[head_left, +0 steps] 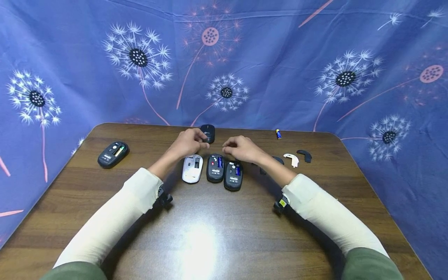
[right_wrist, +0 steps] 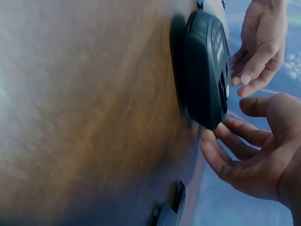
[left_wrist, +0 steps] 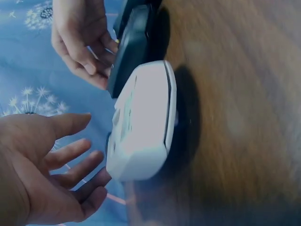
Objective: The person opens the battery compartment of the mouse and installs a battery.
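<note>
Three upturned computer mice lie side by side mid-table: a white mouse (head_left: 191, 175), a black mouse (head_left: 214, 175) and another black mouse (head_left: 232, 181), their battery bays uncovered. Batteries with blue wrappers show inside the two black ones. My left hand (head_left: 189, 143) hovers just beyond the white mouse, fingers relaxed and holding nothing. Behind it sits a black mouse (head_left: 208, 131), right side up. Over the far end of the rightmost mouse is my right hand (head_left: 243, 149). In the right wrist view its loosely bent fingers (right_wrist: 218, 155) come right up to that mouse's end, with nothing in their grasp.
A further upturned black mouse (head_left: 111, 156) with a battery inside lies far left. To the right are a loose battery (head_left: 278, 134), a white cover (head_left: 292, 160) and a black cover (head_left: 305, 155). My right forearm partly hides dark pieces (head_left: 279, 160). A patterned cloth (head_left: 266, 77) hangs behind the table.
</note>
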`<state>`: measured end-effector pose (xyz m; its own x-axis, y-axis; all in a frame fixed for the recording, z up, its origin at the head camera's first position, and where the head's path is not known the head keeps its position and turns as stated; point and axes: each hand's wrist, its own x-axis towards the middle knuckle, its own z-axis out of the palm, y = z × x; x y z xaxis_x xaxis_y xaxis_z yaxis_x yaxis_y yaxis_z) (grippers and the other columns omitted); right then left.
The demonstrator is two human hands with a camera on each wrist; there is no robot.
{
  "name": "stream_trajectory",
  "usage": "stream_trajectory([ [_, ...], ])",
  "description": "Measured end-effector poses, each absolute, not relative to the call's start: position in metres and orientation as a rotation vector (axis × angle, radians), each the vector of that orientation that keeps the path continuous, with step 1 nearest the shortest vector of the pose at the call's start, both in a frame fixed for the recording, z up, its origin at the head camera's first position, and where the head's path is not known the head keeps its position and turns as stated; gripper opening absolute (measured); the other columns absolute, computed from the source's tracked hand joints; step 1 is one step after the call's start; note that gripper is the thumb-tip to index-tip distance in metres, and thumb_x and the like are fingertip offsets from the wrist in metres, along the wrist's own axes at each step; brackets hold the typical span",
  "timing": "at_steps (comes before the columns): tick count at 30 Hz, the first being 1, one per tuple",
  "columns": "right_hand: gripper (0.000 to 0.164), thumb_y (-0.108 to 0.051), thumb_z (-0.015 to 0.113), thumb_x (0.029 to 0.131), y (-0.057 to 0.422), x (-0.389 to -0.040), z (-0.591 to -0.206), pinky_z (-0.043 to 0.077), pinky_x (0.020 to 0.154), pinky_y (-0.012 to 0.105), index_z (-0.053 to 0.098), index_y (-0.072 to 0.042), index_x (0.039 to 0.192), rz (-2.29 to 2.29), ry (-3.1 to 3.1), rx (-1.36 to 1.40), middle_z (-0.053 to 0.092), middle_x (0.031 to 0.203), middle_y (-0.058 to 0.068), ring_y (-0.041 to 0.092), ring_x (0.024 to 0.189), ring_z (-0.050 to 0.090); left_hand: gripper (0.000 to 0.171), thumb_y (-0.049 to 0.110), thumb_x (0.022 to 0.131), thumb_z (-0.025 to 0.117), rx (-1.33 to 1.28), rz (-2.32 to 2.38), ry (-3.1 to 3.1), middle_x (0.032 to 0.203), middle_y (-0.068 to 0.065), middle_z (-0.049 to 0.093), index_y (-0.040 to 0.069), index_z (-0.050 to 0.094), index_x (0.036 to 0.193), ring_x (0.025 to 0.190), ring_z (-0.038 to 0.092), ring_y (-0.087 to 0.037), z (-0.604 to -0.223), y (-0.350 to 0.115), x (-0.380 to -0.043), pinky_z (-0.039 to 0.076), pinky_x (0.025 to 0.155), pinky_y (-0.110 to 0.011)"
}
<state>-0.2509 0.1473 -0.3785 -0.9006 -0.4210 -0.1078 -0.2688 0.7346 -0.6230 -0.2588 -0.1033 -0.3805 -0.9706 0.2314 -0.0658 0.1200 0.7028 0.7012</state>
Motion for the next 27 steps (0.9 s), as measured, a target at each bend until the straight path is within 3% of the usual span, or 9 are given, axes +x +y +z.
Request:
stream_trajectory([
  [4,0.043,-0.029,0.068,0.112,0.145,-0.263,-0.380,0.057,0.127,0.054,0.071,-0.005,0.148,-0.933,2.731,-0.584,0.077,0.144,0.015,0.035,0.141,0.069,0.052,0.037,0.096,0.090,0.272,1.153,2.869,0.129,-0.012,0.079,0.013,0.073,0.139,0.124,0.072,-0.030,-0.427,-0.120,-0.309,0.061,0.112,-0.051],
  [7,0.053,-0.030,0.067,0.113,0.141,-0.273,-0.383,0.052,0.133,0.055,0.062,-0.005,0.159,-0.914,2.739,-0.610,0.072,0.153,0.017,0.037,0.148,0.064,0.061,0.039,0.096,0.089,0.275,1.141,2.905,0.134,-0.008,0.079,0.014,0.069,0.148,0.128,0.072,-0.027,-0.460,-0.128,-0.342,0.061,0.115,-0.050],
  [9,0.060,-0.032,0.065,0.114,0.138,-0.280,-0.385,0.046,0.138,0.056,0.054,-0.006,0.166,-0.892,2.724,-0.623,0.067,0.160,0.018,0.039,0.154,0.060,0.069,0.039,0.099,0.085,0.273,1.124,2.872,0.144,-0.011,0.077,0.013,0.061,0.158,0.138,0.070,-0.031,-0.461,-0.130,-0.346,0.057,0.124,-0.053],
  [14,0.071,-0.043,0.062,0.115,0.130,-0.302,-0.398,0.037,0.144,0.055,0.040,-0.012,0.175,-0.832,2.641,-0.643,0.052,0.174,0.018,0.038,0.166,0.044,0.074,0.032,0.105,0.076,0.289,1.104,2.800,0.156,-0.017,0.070,0.007,0.050,0.169,0.152,0.061,-0.038,-0.441,-0.127,-0.328,0.047,0.134,-0.057],
  [17,0.075,-0.048,0.061,0.113,0.125,-0.321,-0.418,0.038,0.144,0.052,0.039,-0.013,0.176,-0.805,2.643,-0.650,0.049,0.177,0.016,0.036,0.167,0.043,0.065,0.023,0.106,0.071,0.329,1.165,2.726,0.155,-0.023,0.069,-0.001,0.054,0.164,0.152,0.060,-0.042,-0.420,-0.123,-0.307,0.045,0.136,-0.058],
  [22,0.074,-0.042,0.062,0.112,0.113,-0.340,-0.442,0.043,0.141,0.050,0.041,-0.010,0.175,-0.805,2.703,-0.611,0.055,0.172,0.016,0.034,0.162,0.051,0.054,0.011,0.108,0.064,0.306,1.296,2.606,0.155,-0.031,0.066,-0.011,0.056,0.157,0.152,0.058,-0.045,-0.394,-0.114,-0.279,0.043,0.139,-0.056],
  [27,0.072,-0.033,0.066,0.108,0.106,-0.326,-0.429,0.046,0.139,0.046,0.046,-0.004,0.171,-0.856,2.696,-0.570,0.062,0.166,0.018,0.034,0.158,0.055,0.057,0.010,0.111,0.063,0.273,1.294,2.587,0.159,-0.033,0.062,-0.013,0.049,0.161,0.155,0.056,-0.044,-0.390,-0.111,-0.276,0.044,0.139,-0.053],
])
